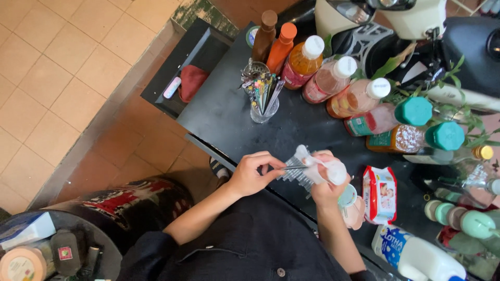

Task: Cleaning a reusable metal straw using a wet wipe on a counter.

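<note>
My right hand [325,182] grips a clear plastic bag of straws [297,170] together with white plastic spoons [327,166] over the front edge of the dark counter [229,112]. My left hand [252,173] pinches the tip of one thin straw at the bag's open end. Both sleeves are dark. A clear glass [263,99] stuffed with coloured stirrers and straws stands further back on the counter.
A row of syrup and sauce bottles [333,78] lines the counter's back, with teal-capped jars [416,122] to the right. A wet-wipes pack [380,193], a milk jug [416,255] and small cups lie at the right. A black tray [187,73] and tiled floor are to the left.
</note>
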